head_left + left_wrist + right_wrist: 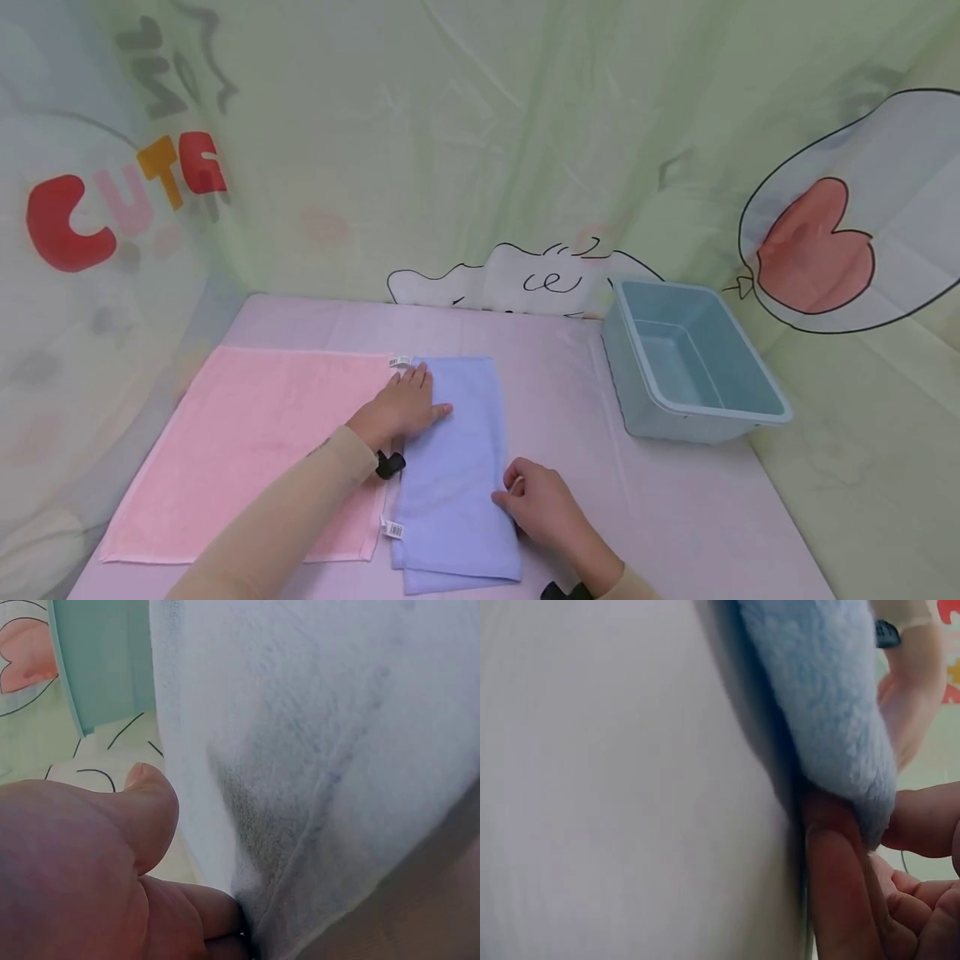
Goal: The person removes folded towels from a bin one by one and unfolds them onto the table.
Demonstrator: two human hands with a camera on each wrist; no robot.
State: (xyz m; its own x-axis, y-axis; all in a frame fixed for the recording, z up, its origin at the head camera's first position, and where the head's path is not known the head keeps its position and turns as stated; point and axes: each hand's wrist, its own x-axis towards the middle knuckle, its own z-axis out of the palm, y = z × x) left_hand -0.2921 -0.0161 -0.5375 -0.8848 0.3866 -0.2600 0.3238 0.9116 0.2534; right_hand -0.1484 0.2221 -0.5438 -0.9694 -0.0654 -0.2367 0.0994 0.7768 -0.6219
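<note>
A light blue towel (457, 508), folded into a long narrow strip, lies in the middle of the table in the head view. My left hand (407, 405) rests with straight fingers on its upper left edge, thumb spread to the right. At the strip's right edge, my right hand (546, 507) pinches the fold. In the right wrist view, fingers (840, 892) reach under the thick rounded fold of the towel (832, 697), with the thumb on its other side. White tags stick out along the towel's left side. A pink towel (277, 425) lies spread flat, partly beneath my left forearm.
A blue-green plastic bin (637, 367) stands at the table's back right, its top uncovered. The table has a pale pink cover (570, 400). Printed curtains (480, 150) surround it at the back and sides.
</note>
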